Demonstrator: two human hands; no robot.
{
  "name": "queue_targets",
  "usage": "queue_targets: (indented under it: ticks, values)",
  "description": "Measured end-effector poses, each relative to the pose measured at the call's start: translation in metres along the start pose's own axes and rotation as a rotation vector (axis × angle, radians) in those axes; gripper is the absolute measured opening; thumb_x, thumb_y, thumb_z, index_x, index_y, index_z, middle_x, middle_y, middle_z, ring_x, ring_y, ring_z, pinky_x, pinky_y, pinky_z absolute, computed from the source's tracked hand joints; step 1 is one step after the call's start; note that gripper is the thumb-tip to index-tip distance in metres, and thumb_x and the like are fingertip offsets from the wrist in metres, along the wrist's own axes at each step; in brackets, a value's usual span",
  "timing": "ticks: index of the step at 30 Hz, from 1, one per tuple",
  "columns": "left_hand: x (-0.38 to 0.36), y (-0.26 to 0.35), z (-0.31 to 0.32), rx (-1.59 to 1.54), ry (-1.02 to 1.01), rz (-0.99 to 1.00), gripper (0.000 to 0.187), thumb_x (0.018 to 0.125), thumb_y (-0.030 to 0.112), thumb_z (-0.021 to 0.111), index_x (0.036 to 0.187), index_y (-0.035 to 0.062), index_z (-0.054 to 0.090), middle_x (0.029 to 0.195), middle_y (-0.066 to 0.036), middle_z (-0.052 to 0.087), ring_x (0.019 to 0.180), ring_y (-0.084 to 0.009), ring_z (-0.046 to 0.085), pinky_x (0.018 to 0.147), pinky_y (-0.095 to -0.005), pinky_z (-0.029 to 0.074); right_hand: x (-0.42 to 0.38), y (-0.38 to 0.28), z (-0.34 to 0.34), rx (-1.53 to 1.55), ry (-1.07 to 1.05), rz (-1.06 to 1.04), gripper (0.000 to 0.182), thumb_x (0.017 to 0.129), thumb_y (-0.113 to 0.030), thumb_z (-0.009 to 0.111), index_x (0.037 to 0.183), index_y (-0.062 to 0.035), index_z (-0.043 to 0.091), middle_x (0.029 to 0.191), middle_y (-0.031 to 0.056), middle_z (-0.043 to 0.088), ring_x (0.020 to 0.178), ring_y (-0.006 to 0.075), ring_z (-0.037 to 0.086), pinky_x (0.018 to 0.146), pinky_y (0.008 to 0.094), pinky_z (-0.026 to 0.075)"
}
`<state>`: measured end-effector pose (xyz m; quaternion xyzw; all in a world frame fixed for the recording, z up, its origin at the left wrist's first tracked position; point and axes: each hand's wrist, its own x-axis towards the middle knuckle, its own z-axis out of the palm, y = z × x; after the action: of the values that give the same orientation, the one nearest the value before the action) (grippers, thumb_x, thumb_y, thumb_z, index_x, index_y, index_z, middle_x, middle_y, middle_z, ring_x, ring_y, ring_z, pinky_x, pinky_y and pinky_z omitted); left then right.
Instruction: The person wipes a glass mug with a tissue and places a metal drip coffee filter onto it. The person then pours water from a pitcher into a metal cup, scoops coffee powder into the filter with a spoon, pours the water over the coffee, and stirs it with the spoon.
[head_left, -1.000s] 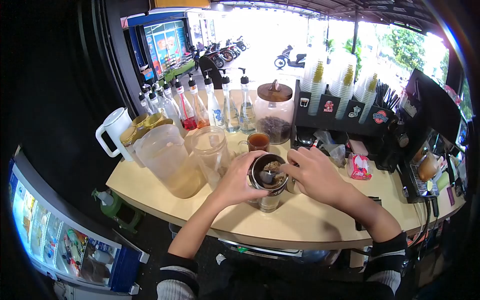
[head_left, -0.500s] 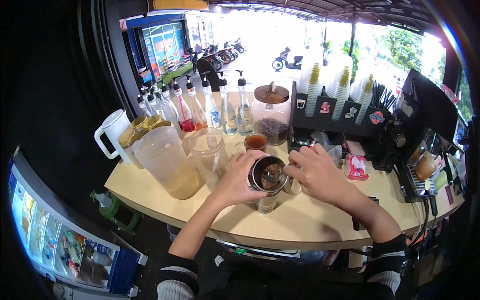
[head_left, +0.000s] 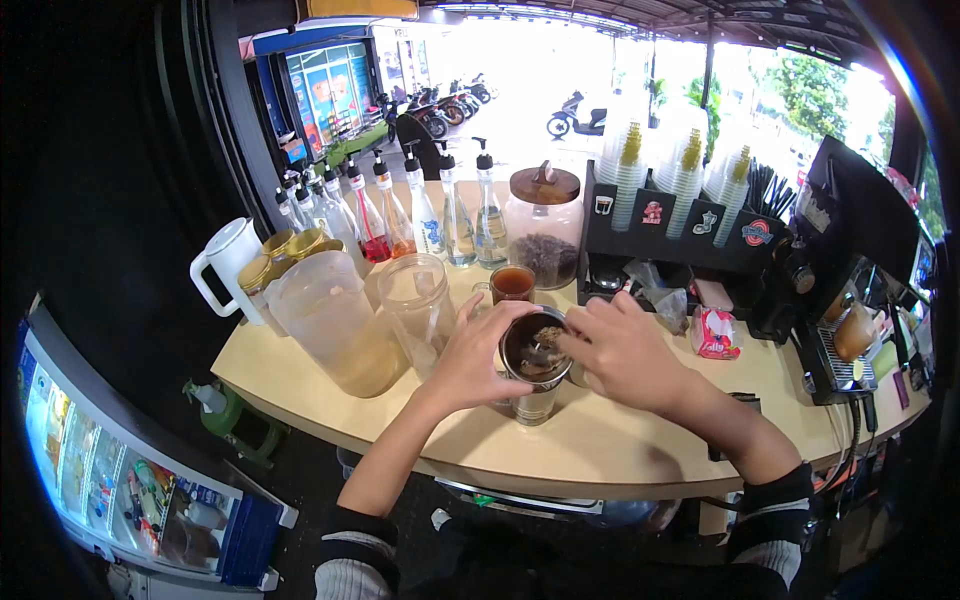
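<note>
My left hand (head_left: 478, 355) is wrapped round the rim of a dark-rimmed cup (head_left: 536, 404) with brown, grainy contents (head_left: 545, 350) inside. Closed fingers of my right hand (head_left: 620, 350) are at the cup's right edge, pinching something I cannot make out; its lower part is hidden by the fingers and the rim. Just behind the cup stands a glass mug (head_left: 513, 284) of reddish-brown liquid. An open clear jar (head_left: 415, 300) is left of my left hand.
A large cloudy pitcher (head_left: 330, 325) and a white jug (head_left: 232, 262) stand at the left. Pump bottles (head_left: 425, 220) and a wood-lidded jar (head_left: 543, 225) line the back. At the right are a cup holder (head_left: 675, 215), a red-white packet (head_left: 716, 334) and a coffee machine (head_left: 835, 350).
My right hand has shifted slightly left and inward over the cup's rim. The brown contents look stirred into a different shape. My left hand keeps its hold on the cup.
</note>
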<state>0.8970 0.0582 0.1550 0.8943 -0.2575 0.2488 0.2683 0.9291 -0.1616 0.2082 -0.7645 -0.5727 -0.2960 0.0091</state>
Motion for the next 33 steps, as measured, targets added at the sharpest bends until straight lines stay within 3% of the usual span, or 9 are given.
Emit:
queue_targets:
  ticks: [5,7,13,19,22,29,31,33]
  values:
    - [-0.002,-0.002,0.002,-0.011,0.002,0.0,0.083,0.053,0.028,0.081,0.125,0.0139,0.043,0.121,-0.007,0.053,0.117,-0.0254,0.05,0.111,-0.0515,0.017,0.001,0.0,-0.002,-0.071,0.037,-0.004,0.012,0.069,-0.013,0.06,0.081,-0.0097,0.061,0.092,0.0024,0.052,0.086,0.0176,0.05,0.07,0.0339,0.035]
    - [-0.002,-0.002,0.002,-0.006,0.013,-0.002,0.084,0.052,0.028,0.081,0.126,0.0139,0.043,0.121,-0.007,0.053,0.117,-0.0254,0.05,0.111,-0.0513,0.017,-0.001,0.0,0.005,0.029,0.053,-0.038,0.026,0.06,-0.012,0.066,0.085,-0.0095,0.059,0.087,0.0046,0.048,0.08,0.0199,0.047,0.069,0.035,0.034]
    - [-0.004,0.001,0.006,-0.017,0.034,-0.016,0.083,0.052,0.028,0.081,0.125,0.0141,0.043,0.12,-0.007,0.054,0.116,-0.0247,0.05,0.11,-0.0521,0.017,0.002,-0.003,0.007,0.028,0.133,0.016,0.022,0.063,-0.011,0.065,0.083,-0.0073,0.058,0.086,0.0054,0.049,0.079,0.0204,0.048,0.067,0.0339,0.035]
    - [-0.005,-0.001,0.014,0.005,0.105,-0.01,0.084,0.052,0.03,0.083,0.125,0.0147,0.044,0.119,-0.005,0.055,0.115,-0.0233,0.051,0.11,-0.0521,0.019,0.002,-0.005,-0.001,0.009,0.064,0.039,0.016,0.067,-0.012,0.062,0.082,-0.0101,0.059,0.087,0.003,0.05,0.084,0.0174,0.052,0.068,0.0325,0.035]
    - [-0.005,-0.002,0.014,-0.013,0.127,-0.019,0.081,0.051,0.034,0.083,0.121,0.0132,0.048,0.116,-0.006,0.058,0.113,-0.0243,0.054,0.11,-0.0526,0.02,0.0,-0.009,-0.001,0.028,0.005,-0.072,0.011,0.07,-0.013,0.06,0.081,-0.0109,0.059,0.087,0.0019,0.05,0.083,0.0165,0.051,0.067,0.032,0.035]
    - [-0.007,-0.003,0.015,-0.027,0.12,-0.009,0.084,0.051,0.03,0.084,0.124,0.0142,0.046,0.119,-0.005,0.056,0.114,-0.0239,0.052,0.11,-0.0524,0.02,-0.002,-0.005,0.0,-0.025,0.039,-0.077,0.009,0.073,-0.015,0.058,0.08,-0.0097,0.058,0.087,0.0021,0.05,0.081,0.0159,0.05,0.067,0.0308,0.034]
    - [-0.008,-0.002,0.015,-0.041,0.099,-0.011,0.086,0.051,0.028,0.084,0.126,0.0151,0.044,0.121,-0.004,0.055,0.116,-0.023,0.05,0.109,-0.0524,0.019,-0.003,-0.007,0.0,-0.037,0.033,-0.038,0.029,0.063,-0.009,0.064,0.091,-0.007,0.057,0.088,0.0053,0.049,0.08,0.0206,0.048,0.068,0.0341,0.036]
    - [-0.008,0.0,0.014,-0.031,0.13,-0.003,0.087,0.05,0.028,0.084,0.126,0.0156,0.043,0.121,-0.004,0.054,0.116,-0.0233,0.05,0.109,-0.0526,0.019,0.001,-0.011,0.002,0.015,0.045,0.022,0.028,0.063,-0.007,0.063,0.09,-0.0059,0.057,0.089,0.0065,0.049,0.081,0.0219,0.05,0.069,0.0349,0.038]
